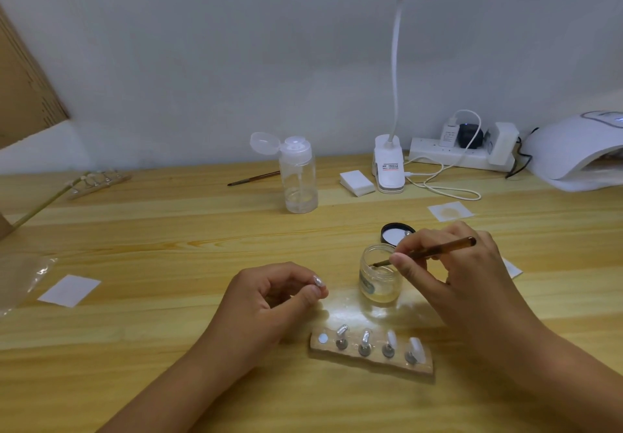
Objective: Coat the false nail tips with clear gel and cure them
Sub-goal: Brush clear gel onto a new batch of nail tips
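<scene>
A nail-art desk: curing lamp [580, 153], clip light [388, 166], wooden table [168, 230].

I am pinching a glossy, pearly nail tip [318, 280] and dipping a translucent amber brush [438, 250] into a clear glass jar [377, 284] on the smooth wood counter [168, 247].

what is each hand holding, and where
Right hand pinches the thin brown brush near its bristle end; left hand pinches a pearly false nail tip from beneath.

The left grip [269, 292] curls in a pinch (thumb toward forefinger), while the right grip [451, 264] pinches too, knuckles up.
</scene>
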